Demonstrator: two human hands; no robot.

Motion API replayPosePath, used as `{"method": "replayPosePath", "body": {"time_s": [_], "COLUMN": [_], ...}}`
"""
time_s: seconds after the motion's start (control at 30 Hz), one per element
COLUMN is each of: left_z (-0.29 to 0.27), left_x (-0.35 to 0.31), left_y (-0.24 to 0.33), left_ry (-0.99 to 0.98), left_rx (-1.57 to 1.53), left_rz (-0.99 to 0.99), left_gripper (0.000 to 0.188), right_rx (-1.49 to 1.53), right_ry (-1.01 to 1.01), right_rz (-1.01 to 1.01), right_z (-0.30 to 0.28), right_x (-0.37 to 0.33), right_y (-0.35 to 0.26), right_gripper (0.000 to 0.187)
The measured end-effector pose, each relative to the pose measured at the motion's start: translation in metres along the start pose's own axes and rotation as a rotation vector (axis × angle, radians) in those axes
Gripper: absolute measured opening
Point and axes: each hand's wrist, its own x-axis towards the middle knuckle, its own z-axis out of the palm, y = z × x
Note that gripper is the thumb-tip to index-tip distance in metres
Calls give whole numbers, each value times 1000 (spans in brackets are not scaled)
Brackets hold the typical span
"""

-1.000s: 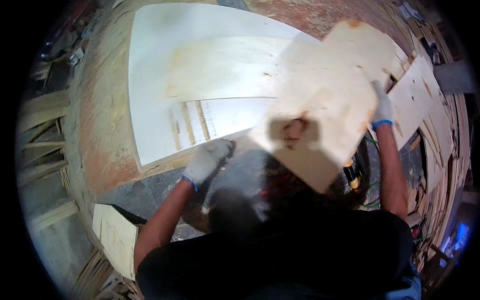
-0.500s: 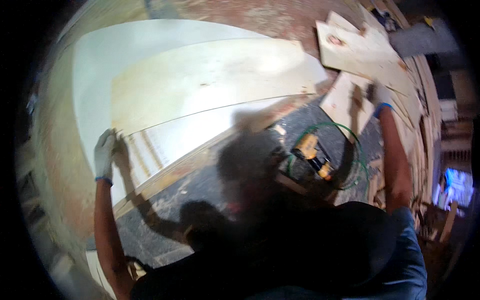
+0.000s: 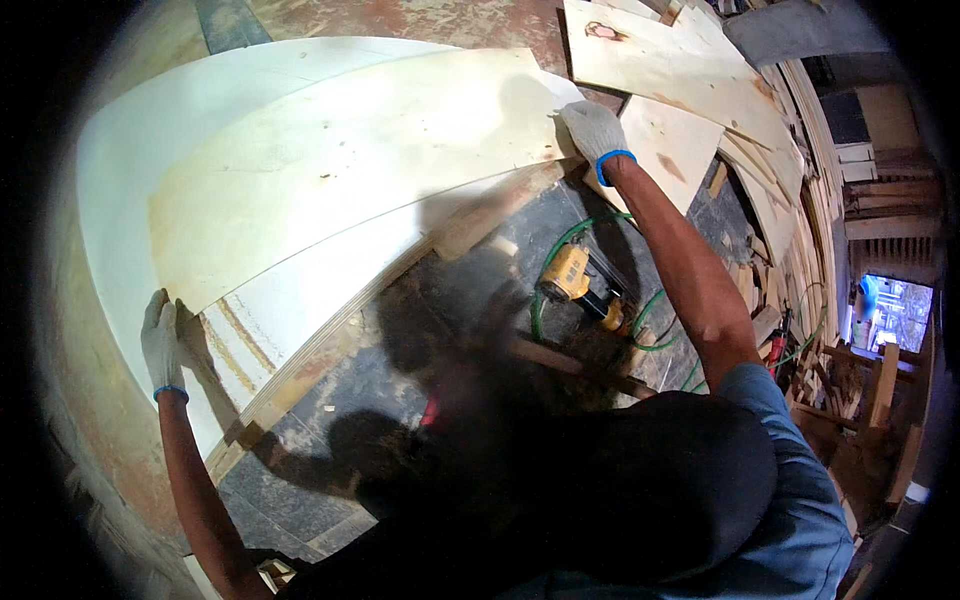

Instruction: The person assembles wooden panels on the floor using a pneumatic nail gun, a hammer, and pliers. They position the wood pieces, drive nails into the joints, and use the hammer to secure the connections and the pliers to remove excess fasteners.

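Observation:
A pale, thin plywood sheet (image 3: 360, 160) lies over a larger white panel (image 3: 115, 220), with beige, glue-like streaks (image 3: 245, 335) showing on the panel near the sheet's left corner. My left hand (image 3: 161, 342), in a light knit glove with a blue cuff, pinches that near left corner. At the other end, my right hand (image 3: 594, 136), gloved the same way, has its fingers curled over the sheet's right edge. The right fingertips are partly hidden. On the dark floor in front of the panel rests a yellow and black nail gun (image 3: 568, 273).
A green air hose (image 3: 541, 315) loops around the nail gun. Plywood offcuts (image 3: 680, 70) are heaped at the far right, beside long stacked strips (image 3: 815, 160). Wood scraps (image 3: 885, 385) fill the right side. Layered board edges (image 3: 330, 310) line the panel's near side.
My right hand has moved left from the offcuts to the plywood sheet's right edge and closed on it. My left hand stays at the left corner. The view has shifted.

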Motion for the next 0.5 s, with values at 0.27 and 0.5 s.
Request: {"method": "replayPosePath", "body": {"time_s": [0.27, 0.5], "left_z": [6, -63], "left_x": [-17, -89], "left_y": [15, -104], "left_ry": [52, 74], "left_rx": [-218, -693], "left_rz": [-183, -344], "left_gripper": [48, 44], "right_rx": [292, 668], "right_ry": [-184, -161], "right_rz": [313, 262], "right_z": [-11, -47], "right_x": [-4, -47], "right_y": [-16, -78], "right_gripper": [63, 63]}}
